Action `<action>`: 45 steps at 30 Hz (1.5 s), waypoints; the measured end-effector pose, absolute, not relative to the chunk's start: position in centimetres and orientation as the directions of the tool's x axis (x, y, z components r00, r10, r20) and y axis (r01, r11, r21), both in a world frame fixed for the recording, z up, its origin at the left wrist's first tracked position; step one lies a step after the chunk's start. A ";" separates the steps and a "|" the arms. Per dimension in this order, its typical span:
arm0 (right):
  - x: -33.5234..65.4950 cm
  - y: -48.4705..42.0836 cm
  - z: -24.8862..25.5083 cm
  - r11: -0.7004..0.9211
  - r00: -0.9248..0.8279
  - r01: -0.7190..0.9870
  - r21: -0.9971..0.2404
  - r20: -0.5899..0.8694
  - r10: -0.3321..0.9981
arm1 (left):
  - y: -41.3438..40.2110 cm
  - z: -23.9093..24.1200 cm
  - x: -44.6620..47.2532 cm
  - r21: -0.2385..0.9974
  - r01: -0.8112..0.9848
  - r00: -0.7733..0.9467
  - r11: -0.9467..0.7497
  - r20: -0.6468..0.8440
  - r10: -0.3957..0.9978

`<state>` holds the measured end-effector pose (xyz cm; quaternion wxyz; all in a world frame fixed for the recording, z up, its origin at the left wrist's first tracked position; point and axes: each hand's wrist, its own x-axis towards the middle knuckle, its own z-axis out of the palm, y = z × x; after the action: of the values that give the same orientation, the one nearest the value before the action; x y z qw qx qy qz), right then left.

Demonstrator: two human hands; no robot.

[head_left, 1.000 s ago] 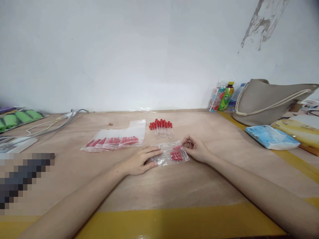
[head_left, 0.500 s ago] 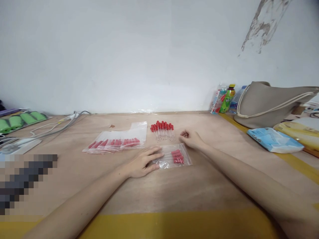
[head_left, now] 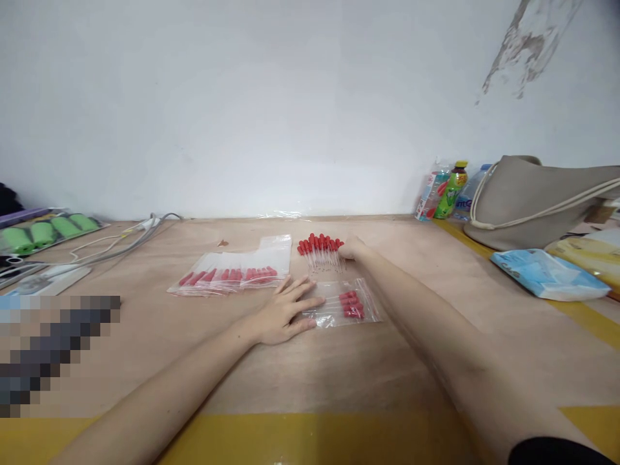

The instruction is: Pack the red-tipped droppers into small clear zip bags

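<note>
My left hand (head_left: 285, 314) lies flat with spread fingers on the left end of a clear zip bag (head_left: 334, 315). Several droppers (head_left: 352, 303) with red bulbs lie inside this bag, bulbs to the right. Behind it rests a loose heap of glass droppers (head_left: 320, 248), red bulbs pointing away from me. My right hand (head_left: 353, 248) is at the heap's right end, by the outermost bulbs. Its fingers are mostly hidden, so any grip does not show. To the left, overlapping zip bags (head_left: 227, 263) hold more red-bulbed droppers.
Bottles (head_left: 451, 190) stand by the wall at the back right, beside a grey bag (head_left: 547, 200) with a cord. A blue packet (head_left: 547, 274) lies before it. Cables (head_left: 138, 236) and green rolls (head_left: 43, 234) occupy the left side.
My right hand has moved left and away from me to the dropper heap. My left hand has spread its fingers and stays on the bag. The view has shifted slightly.
</note>
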<state>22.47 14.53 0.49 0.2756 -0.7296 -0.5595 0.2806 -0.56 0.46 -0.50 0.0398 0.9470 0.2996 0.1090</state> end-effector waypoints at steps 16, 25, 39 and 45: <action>28.7 3.2 -1.6 0.017 0.240 0.024 -1.000 0.022 0.970 | 0.4 -0.2 -0.6 0.207 0.603 0.768 -0.770 0.111 0.631; 29.5 2.8 -2.3 0.103 0.396 0.031 -0.994 0.107 0.912 | 0.4 -0.2 -0.6 0.185 0.603 0.770 -0.776 0.118 0.627; 27.1 1.1 -2.0 0.033 0.155 -0.175 -0.984 0.006 0.988 | 0.4 -0.2 -0.6 0.188 0.615 0.762 -0.766 0.108 0.638; 27.8 1.3 -2.7 0.069 -0.009 0.015 -0.997 0.069 0.998 | 0.4 -0.2 -0.6 0.187 0.611 0.766 -0.770 0.109 0.634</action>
<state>27.78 1.32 -2.70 0.5111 -0.4840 -0.5229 0.4808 -0.56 0.41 -0.20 0.0704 0.9369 0.3321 0.0832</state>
